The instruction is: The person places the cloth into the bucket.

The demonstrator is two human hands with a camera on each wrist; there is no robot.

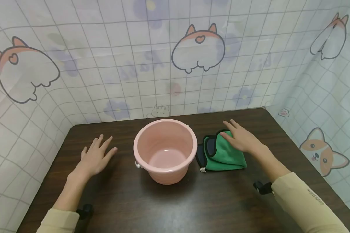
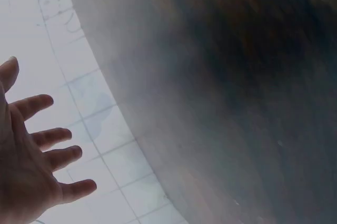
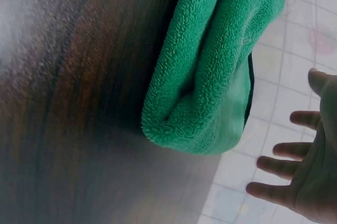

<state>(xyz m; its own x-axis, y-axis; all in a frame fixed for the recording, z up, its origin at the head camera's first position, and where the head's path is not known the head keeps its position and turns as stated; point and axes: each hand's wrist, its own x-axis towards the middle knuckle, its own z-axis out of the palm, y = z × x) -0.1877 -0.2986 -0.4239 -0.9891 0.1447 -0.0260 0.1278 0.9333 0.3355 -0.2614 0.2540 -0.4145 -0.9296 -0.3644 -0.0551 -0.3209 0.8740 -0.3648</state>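
Note:
A pink plastic bucket (image 1: 165,170) stands upright at the middle of the table, and its inside shows nothing in it. To its right lies a folded green cloth (image 1: 228,158) with a black edge and a dark grey reverse side; its fluffy folds fill the middle of the right wrist view. My left hand (image 1: 94,158) is held left of the bucket, fingers spread, holding nothing. My right hand (image 1: 241,137) hovers by the upper right of the cloth with fingers extended and overlaps it in the head view. The right wrist view shows this hand apart from the cloth.
The dark wood-grain table (image 1: 169,210) ends at a back edge against a white gridded curtain (image 1: 157,81) printed with cartoon corgis. That curtain also runs along both sides. A small white handle joint (image 1: 138,164) sticks out at the bucket's left rim.

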